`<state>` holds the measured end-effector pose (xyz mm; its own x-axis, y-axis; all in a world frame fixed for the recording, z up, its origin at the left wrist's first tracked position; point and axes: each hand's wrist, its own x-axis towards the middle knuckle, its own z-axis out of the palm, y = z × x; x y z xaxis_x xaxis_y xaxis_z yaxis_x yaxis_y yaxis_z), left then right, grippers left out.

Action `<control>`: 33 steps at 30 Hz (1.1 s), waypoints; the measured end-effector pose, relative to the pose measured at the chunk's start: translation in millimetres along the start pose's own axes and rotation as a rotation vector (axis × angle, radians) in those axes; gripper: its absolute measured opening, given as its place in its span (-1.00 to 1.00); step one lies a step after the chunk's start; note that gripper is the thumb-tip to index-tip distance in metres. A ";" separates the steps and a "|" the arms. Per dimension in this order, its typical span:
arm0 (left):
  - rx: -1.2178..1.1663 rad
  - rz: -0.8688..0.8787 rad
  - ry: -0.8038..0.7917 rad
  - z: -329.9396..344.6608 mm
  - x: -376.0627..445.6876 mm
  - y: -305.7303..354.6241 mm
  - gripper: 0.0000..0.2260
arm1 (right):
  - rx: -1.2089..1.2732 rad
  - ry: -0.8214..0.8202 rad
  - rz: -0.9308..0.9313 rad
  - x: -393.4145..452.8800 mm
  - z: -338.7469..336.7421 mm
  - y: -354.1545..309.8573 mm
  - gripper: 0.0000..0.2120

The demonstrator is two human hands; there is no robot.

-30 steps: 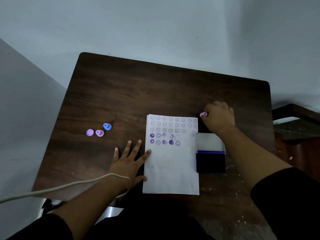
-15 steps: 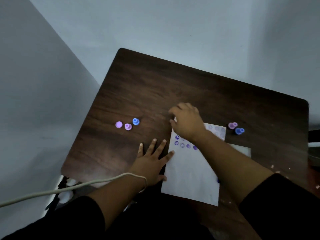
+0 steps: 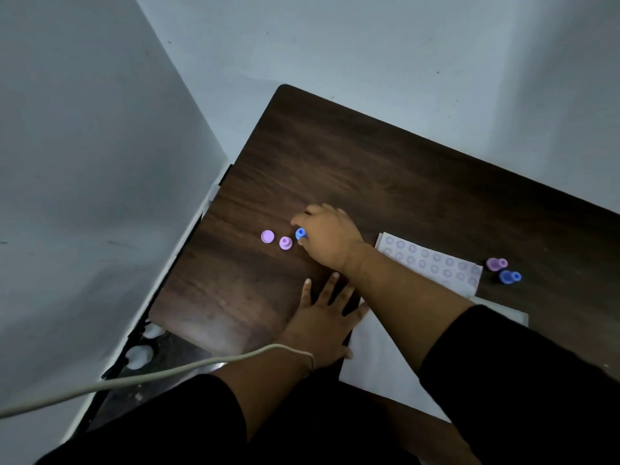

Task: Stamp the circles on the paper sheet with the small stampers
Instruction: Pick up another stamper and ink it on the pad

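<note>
Dark table (image 3: 385, 169), right hand (image 3: 330, 238) on upright blue stamper (image 3: 301, 233)

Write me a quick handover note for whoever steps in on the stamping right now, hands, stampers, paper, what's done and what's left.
Right hand: reaching across to the left group, fingers around the blue stamper; not lifted.
Left hand: flat, fingers spread, at the paper's left edge.
Left group also has a pink stamper and a lilac disc. Two more stampers, pink and blue, lie on their sides right of the paper.
Done: cannot tell; the forearm hides the lower rows.
Left: the visible top rows of circles look unstamped.
</note>
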<state>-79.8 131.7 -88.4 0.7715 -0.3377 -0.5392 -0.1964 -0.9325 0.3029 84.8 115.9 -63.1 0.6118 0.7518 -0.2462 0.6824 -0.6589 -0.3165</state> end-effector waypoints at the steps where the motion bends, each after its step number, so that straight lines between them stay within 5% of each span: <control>1: -0.007 0.003 -0.004 -0.1 0.1 -0.3 -0.11 | 0.007 0.004 0.000 0.0 1.6 0.2 -0.74; 9: 0.020 0.021 -0.037 2.3 3.7 -4.5 -0.08 | 0.184 0.116 0.215 -36.7 -7.4 37.3 -0.81; 19: 0.084 -0.027 0.012 4.2 3.0 -1.1 -0.07 | 0.258 0.264 0.652 -198.5 -29.9 139.6 -0.89; 27: 0.129 -0.064 -0.007 0.3 3.2 3.5 -0.07 | 0.344 0.237 0.888 -304.9 0.0 154.2 -0.84; 33: 0.133 -0.067 -0.002 1.7 3.7 3.0 -0.07 | 0.427 0.257 0.793 -328.1 14.5 135.6 -0.87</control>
<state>-78.6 127.4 -90.8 0.7843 -0.2746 -0.5563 -0.2236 -0.9616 0.1594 -29.2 -219.7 -38.6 0.9398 0.0241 -0.3408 -0.1462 -0.8732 -0.4649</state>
